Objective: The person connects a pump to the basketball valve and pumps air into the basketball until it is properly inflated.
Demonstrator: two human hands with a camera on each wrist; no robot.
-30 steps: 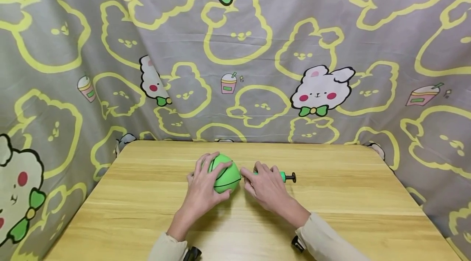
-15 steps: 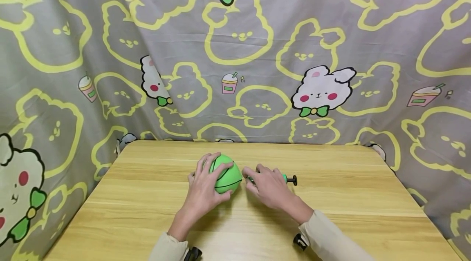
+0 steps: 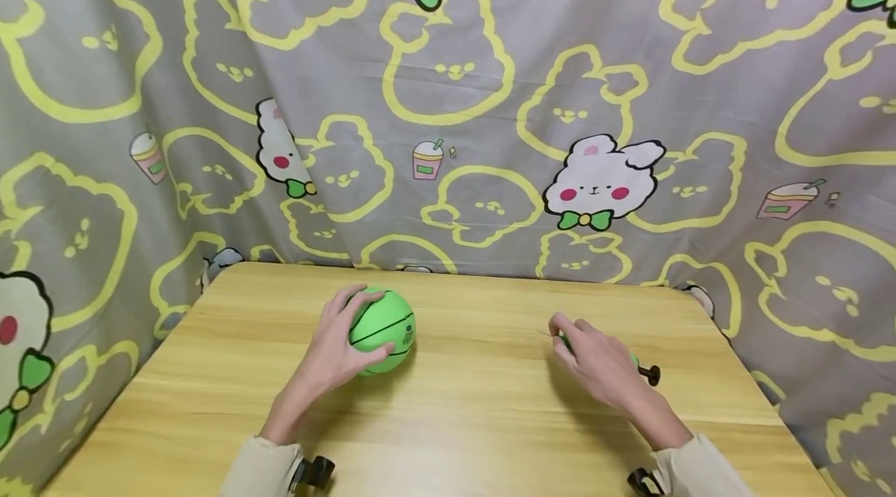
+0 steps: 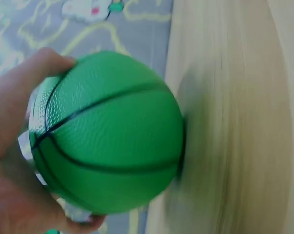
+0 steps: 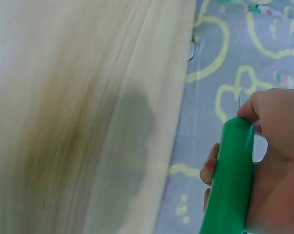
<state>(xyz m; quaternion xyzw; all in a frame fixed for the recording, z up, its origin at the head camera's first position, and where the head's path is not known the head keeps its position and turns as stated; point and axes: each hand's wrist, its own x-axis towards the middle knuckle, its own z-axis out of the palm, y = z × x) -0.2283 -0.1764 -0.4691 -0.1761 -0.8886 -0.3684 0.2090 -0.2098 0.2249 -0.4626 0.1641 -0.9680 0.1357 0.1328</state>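
A small green ball point(image 3: 388, 332) with black seams, like a mini basketball, is in my left hand point(image 3: 334, 348) on the left half of the table. Thumb and fingers curl round its left side, as the left wrist view shows with the ball point(image 4: 112, 134) close to the tabletop. Well to the right, my right hand point(image 3: 598, 363) grips a green hand pump point(image 5: 229, 170). Its thin needle point(image 5: 239, 101) sticks out past my fingertips, pointing left toward the ball. The black pump handle point(image 3: 651, 375) shows behind the hand; most of the barrel is hidden in the head view.
The wood-grain table point(image 3: 462, 419) spans the space beneath both hands. Behind it and along the sides hangs a grey curtain point(image 3: 483, 131) with cartoon animals. Black straps with small cameras sit at both wrists, by the light sleeves point(image 3: 262, 466).
My hands have moved apart. The ball has gone left and turned, showing printed marks; the pump has gone right, its needle now well away from the ball. The head view has shifted slightly.
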